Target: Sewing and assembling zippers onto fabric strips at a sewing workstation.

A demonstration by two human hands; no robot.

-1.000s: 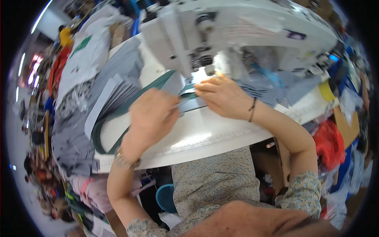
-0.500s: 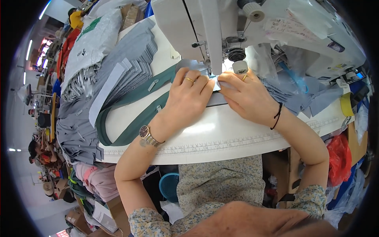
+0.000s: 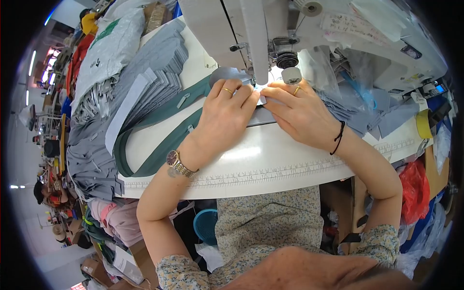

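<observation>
Under the lit needle area of a white sewing machine (image 3: 212, 36), my two hands meet over a small grey fabric piece (image 3: 225, 74). My left hand (image 3: 224, 113) presses its bent fingers on this cloth, just left of the needle. From the right, my right hand (image 3: 302, 111) pinches the cloth's near edge, fingertips bunched close to the presser foot. The fingertips partly hide the cloth. A dark green zipper tape (image 3: 166, 149) with metal pulls loops leftward from beneath my left hand across the white table.
Fanned stacks of grey fabric pieces (image 3: 153, 92) lie at the left, beside a stuffed white plastic bag (image 3: 116, 43). More grey pieces (image 3: 357, 108) and a yellow tape roll (image 3: 424, 124) lie right. A printed ruler strip (image 3: 251, 178) follows the table's near edge.
The view has shifted slightly. My fingers stay on the cloth near the needle, with the right fingertips drawn a little closer to the left ones.
</observation>
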